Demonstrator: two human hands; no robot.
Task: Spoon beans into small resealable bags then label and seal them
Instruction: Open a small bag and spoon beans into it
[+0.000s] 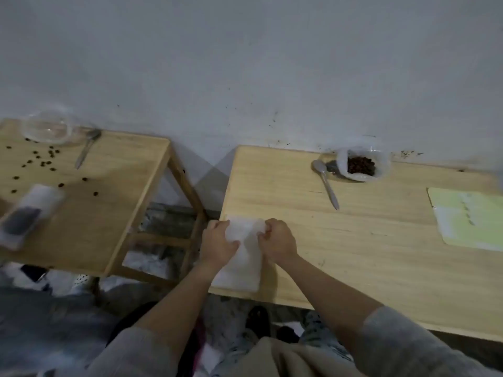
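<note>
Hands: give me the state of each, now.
Left hand: fingers pinch the top of the bag.
Right hand: fingers pinch the same bag's top.

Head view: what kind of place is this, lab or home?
Probably a home, not a lab: two low wooden tables against a scuffed plain wall, clothes and slippers on the floor, loose beans spilled around.

Two bare forearms reached up from the bottom of the frame, each in a grey sleeve pushed back toward the elbow. The left hand (pixel 217 242) and the right hand (pixel 279 240) wore no gloves, rings or watch. At the bottom centre, a beige garment covered the person's lap, above patterned grey-and-white trousers.
</note>
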